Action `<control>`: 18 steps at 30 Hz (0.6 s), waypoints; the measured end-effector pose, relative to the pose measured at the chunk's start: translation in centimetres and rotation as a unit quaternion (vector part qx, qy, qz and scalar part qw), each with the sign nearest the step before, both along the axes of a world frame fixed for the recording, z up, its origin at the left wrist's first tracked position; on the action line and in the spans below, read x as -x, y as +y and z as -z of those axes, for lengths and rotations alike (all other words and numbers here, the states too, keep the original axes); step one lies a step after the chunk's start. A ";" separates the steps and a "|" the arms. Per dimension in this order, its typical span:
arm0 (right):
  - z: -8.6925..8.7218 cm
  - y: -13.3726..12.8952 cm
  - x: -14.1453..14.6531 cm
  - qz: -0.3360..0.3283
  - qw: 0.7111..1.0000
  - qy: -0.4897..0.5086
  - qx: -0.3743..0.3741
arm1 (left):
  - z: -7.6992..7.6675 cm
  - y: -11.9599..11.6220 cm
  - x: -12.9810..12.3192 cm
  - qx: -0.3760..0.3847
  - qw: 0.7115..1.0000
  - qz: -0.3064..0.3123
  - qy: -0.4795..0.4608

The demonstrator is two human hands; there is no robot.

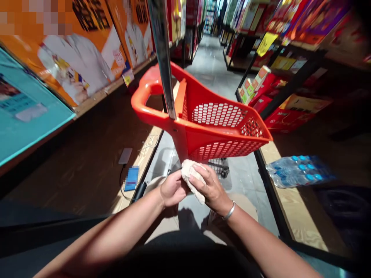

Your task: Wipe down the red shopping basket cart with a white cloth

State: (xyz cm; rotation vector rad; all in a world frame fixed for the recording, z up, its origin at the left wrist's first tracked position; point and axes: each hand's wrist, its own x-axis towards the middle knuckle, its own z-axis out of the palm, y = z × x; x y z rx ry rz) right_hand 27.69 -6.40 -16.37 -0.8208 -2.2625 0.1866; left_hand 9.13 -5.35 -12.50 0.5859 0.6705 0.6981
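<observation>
My right hand point(210, 189) is closed around a crumpled cream-coloured cloth point(189, 168). The cloth lies at the lower end of the red upright of a shopping trolley point(181, 141); whether it presses on it I cannot tell. My left hand point(174, 189) meets the cloth from the left, palm partly turned up and fingers curled. Its fingertips are hidden, so what they grip does not show. Above both hands stands the trolley's perforated red basket point(226, 148), with a looped handle point(139, 102) on the left.
A metal pole point(164, 58) rises beside the trolley handle. On the left wooden ledge lie a blue phone-like item point(131, 178), a white block point(125, 156) and a cable. Shrink-wrapped bottles point(300, 170) lie on the right shelf. A tiled aisle point(210, 50) runs ahead between stocked shelves.
</observation>
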 end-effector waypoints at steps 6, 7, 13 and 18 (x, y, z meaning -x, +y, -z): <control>-5.5 6.7 -1.3 0.014 0.984 0.175 -0.039 | -6.9 2.1 4.3 -0.391 0.860 0.000 0.327; -6.5 7.6 -1.2 0.032 0.975 0.214 -0.050 | -8.2 2.3 4.9 -0.461 0.804 -0.055 0.370; -9.8 11.0 1.9 0.090 0.968 0.203 -0.118 | -13.1 5.6 8.0 -0.642 0.333 -0.318 0.613; -10.5 11.6 4.6 0.071 0.981 0.114 -0.138 | -13.6 9.5 9.2 -0.666 0.248 -0.093 0.698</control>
